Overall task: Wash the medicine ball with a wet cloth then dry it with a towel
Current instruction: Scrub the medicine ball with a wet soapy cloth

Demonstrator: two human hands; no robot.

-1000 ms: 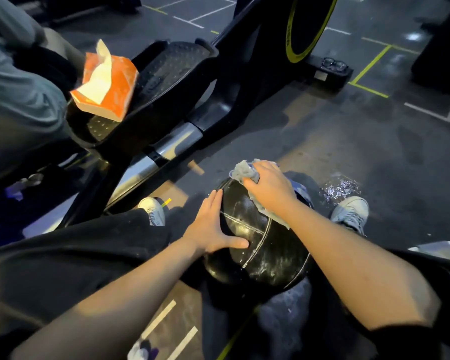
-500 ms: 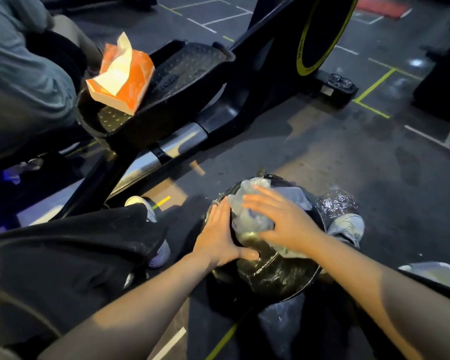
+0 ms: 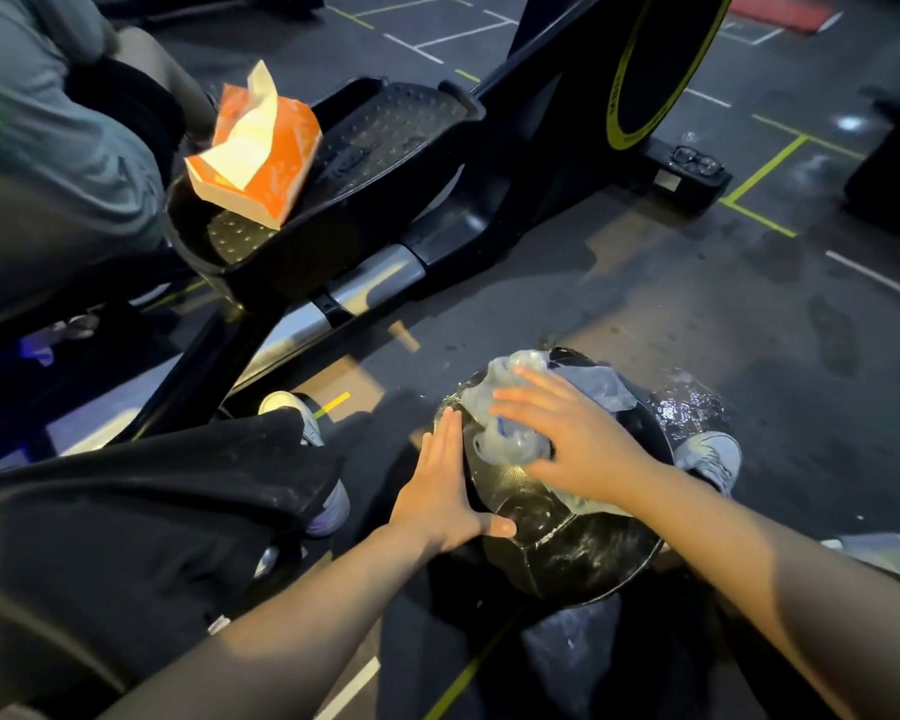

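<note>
A: What are the right hand's fingers (image 3: 528, 394) doing?
B: Spread flat, pressing the wet cloth (image 3: 515, 407) onto the top of the medicine ball (image 3: 567, 543); the right hand (image 3: 585, 446) pins the cloth rather than clenching it.
A: And the left hand (image 3: 440, 491)?
B: Released, palm flat against the ball's left side, thumb on its front.
A: Where is the ball?
B: On the floor (image 3: 697, 314) between the person's shoes, the left shoe (image 3: 313, 449) and the right shoe (image 3: 710, 457). A wet patch (image 3: 689, 407) glistens on the floor just beyond it.
A: Further out?
B: An orange tissue box (image 3: 261, 158) rests on the pedal (image 3: 344, 163) of a black exercise machine (image 3: 567, 111). Glasses (image 3: 697, 161) lie on the machine's base.
</note>
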